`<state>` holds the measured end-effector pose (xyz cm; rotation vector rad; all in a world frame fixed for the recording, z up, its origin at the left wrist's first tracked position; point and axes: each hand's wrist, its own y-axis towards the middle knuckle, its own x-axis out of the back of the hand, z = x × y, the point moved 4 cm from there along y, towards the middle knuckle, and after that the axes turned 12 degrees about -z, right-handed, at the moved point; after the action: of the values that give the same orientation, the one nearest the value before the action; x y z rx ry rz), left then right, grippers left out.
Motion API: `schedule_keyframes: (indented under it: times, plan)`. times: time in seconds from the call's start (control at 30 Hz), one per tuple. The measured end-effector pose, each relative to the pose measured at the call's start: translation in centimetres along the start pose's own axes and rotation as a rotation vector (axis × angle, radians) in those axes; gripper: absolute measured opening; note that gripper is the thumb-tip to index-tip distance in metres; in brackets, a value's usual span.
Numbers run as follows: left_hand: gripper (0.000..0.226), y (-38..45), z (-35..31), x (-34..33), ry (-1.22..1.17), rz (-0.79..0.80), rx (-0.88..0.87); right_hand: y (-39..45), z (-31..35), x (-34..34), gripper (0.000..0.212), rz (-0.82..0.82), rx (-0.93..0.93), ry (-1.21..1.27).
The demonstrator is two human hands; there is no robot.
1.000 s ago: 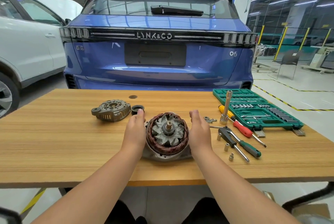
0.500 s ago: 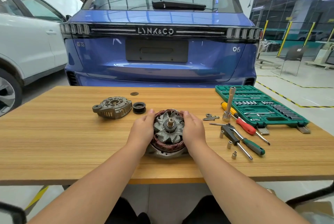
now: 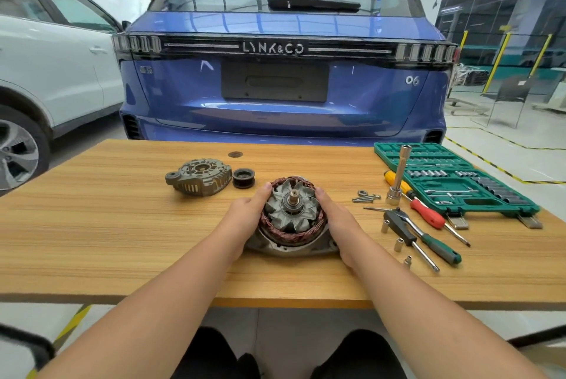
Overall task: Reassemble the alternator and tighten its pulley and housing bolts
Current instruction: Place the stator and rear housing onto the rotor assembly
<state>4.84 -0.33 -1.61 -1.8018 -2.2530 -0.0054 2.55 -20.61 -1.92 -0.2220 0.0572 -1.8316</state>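
The alternator body (image 3: pixel 292 219) sits in the middle of the wooden surface (image 3: pixel 92 225), and its shaft (image 3: pixel 293 195) points straight up. The left hand (image 3: pixel 245 216) cups its 9 o'clock side and the right hand (image 3: pixel 338 219) cups its 3 o'clock side, with the fingers curved around the copper coil ring. The hands hide both sides of the body, so its base shows only at 6 o'clock. At 10 o'clock from it lie the grey end cover (image 3: pixel 199 176) and the black pulley (image 3: pixel 243 178), just beside each other. At 3 o'clock lie small bolts (image 3: pixel 366 197), a ratchet (image 3: pixel 410 234), 2 screwdrivers and a green socket case (image 3: pixel 453 179).
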Motion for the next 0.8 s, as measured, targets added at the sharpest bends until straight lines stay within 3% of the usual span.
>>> schedule_keyframes:
  times: [0.33,0.4,0.5,0.57,0.7,0.8]
  plan:
    - [0.060,-0.1,0.1,-0.5,-0.055,-0.033,-0.024,0.6,-0.6,-0.2,0.054,-0.040,0.082,0.167]
    - [0.060,-0.3,-0.1,-0.3,-0.035,-0.012,-0.021,0.4,-0.6,-0.3,0.063,-0.039,0.093,0.168]
    - [0.065,-0.6,-0.4,0.0,0.014,-0.002,-0.029,-0.3,-0.8,-0.1,0.094,-0.063,0.111,0.132]
    - [0.061,-0.5,-0.3,0.4,0.061,-0.065,-0.059,-0.6,-1.1,0.3,0.097,-0.088,0.118,0.113]
    - [0.049,1.1,-0.1,3.2,0.296,-0.308,-0.267,-1.0,-1.3,0.9,0.060,-0.194,0.133,0.085]
    - [0.050,3.3,-0.2,7.1,0.226,-0.516,-0.226,-0.7,-1.6,1.0,0.070,-0.216,0.158,0.053]
